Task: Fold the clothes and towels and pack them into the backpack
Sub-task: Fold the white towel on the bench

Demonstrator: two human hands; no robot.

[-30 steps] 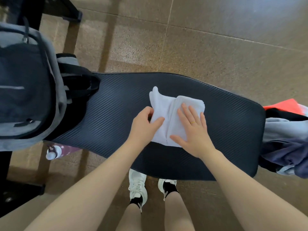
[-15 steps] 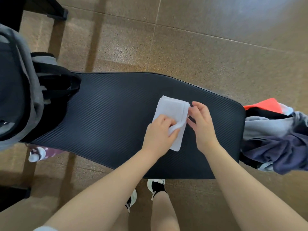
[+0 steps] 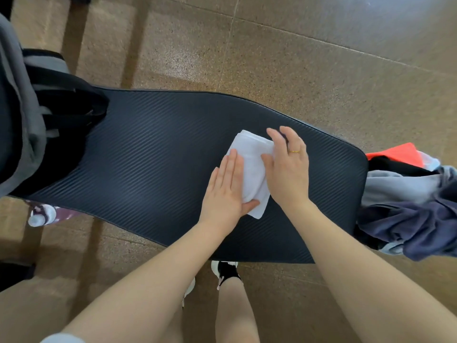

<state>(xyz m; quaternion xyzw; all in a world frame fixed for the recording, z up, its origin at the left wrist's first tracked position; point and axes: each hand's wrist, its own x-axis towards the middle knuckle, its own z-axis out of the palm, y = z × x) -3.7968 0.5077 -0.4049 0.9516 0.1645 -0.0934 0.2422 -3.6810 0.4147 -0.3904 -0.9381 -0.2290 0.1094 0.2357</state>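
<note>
A small white towel (image 3: 252, 169), folded into a narrow strip, lies on the black ribbed bench pad (image 3: 148, 159). My left hand (image 3: 227, 189) lies flat on the towel's left side with straight fingers and its thumb across the lower end. My right hand (image 3: 288, 167) rests on the towel's right edge, fingers loosely extended, a ring on one finger. The grey and black backpack (image 3: 22, 134) sits at the left end of the pad. A heap of unfolded clothes (image 3: 415, 209) in grey, navy, black and orange hangs at the pad's right end.
A bottle with a white cap (image 3: 44, 215) lies on the brown tiled floor (image 3: 296, 70) under the pad's left end. My feet in white shoes (image 3: 226, 271) stand below the pad's near edge. Dark furniture legs show at the far left.
The towel went from a half-open fold to a narrow folded strip. Both hands went from pinching its edges to lying on it, the left now flat. The view shifted right.
</note>
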